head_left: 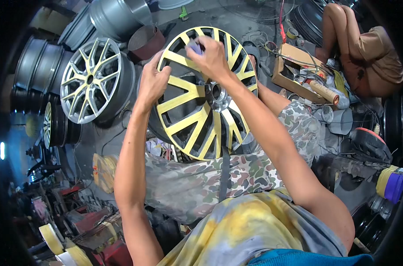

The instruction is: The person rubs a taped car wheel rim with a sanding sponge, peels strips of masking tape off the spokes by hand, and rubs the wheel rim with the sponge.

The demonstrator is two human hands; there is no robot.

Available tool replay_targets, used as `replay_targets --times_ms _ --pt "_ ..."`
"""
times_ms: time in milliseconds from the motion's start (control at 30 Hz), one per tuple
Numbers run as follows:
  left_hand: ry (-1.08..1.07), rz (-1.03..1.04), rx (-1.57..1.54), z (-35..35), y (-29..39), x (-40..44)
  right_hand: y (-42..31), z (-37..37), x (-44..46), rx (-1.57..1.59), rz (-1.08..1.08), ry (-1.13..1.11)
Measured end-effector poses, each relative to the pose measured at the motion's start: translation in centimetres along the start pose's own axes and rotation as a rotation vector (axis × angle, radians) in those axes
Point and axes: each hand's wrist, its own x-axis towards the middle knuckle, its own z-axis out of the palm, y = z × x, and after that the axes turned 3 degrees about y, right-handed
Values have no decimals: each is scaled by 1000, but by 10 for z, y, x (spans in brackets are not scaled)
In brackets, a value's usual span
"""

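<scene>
At the grey floor's left, a silver wheel is leaning near stacked rims. Over its middle, the left hand is gripping the yellow-faced alloy wheel; the right hand is holding a purple pad. Toward the right edge, a cluttered cardboard box is sitting near a person.

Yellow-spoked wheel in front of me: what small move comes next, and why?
I'd probably draw the purple pad in one short stroke toward the hub. The right hand has it at the wheel's face near the outer edge, and the left hand is at the rim, where it could steady things.
</scene>
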Motion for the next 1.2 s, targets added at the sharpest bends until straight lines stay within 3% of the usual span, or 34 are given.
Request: replay_targets --times_ms 167,233,300,400,567,767,833,1033,1100,1200 --pt "-6 -29 61 0 -3 4 -5 -7 6 -154 -49 16" --pt "24 -32 49 1 -1 2 -10 -24 -5 -160 175 -214" --pt "32 3 97 1 0 1 -5 -19 9 -156 181 -248" --pt "27 15 56 5 -1 6 -6 -2 32 -241 -20 -100" --pt "41 11 77 3 8 4 -10 -21 13 -318 105 -266" --pt "60 45 78 13 10 4 -9 -4 30 -183 17 33" --pt "25 -32 116 10 14 4 -12 -12 11 -143 70 23" --pt "47 77 118 16 5 3 -14 -5 29 -89 155 41" --pt "57 105 133 14 8 4 -13 -6 25 -165 91 64" --pt "62 74 129 15 15 -1 -18 -22 13 -139 215 -49"
